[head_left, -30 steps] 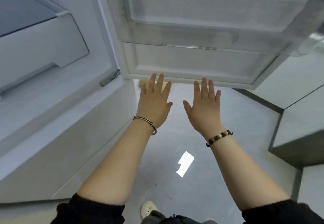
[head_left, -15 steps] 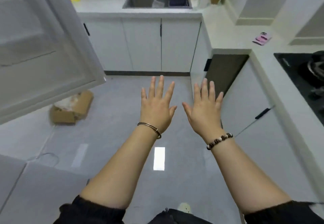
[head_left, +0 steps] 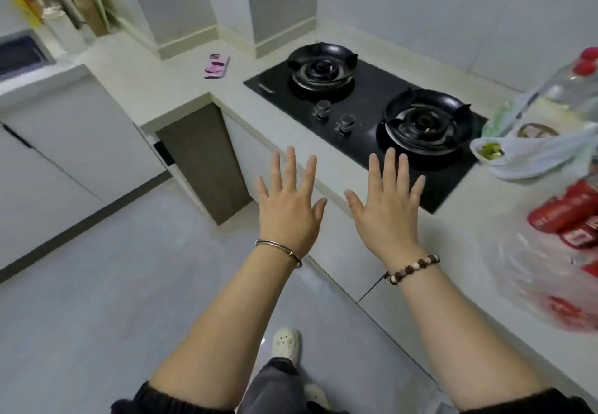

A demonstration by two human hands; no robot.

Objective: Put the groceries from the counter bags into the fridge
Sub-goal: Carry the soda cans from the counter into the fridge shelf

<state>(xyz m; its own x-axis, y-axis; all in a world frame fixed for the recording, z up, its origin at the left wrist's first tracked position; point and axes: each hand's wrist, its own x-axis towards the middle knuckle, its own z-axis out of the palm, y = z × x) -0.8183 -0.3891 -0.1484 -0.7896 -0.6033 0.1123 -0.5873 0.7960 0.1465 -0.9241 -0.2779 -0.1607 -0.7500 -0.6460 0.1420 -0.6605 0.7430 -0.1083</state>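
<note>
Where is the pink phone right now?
The pink phone lies flat on the counter, upper left in the head view, just left of the black stove.

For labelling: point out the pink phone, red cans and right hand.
pink phone (head_left: 216, 66), head view, middle of its back.
red cans (head_left: 564, 211), head view, one can's side.
right hand (head_left: 388, 219), head view, its back.
</note>
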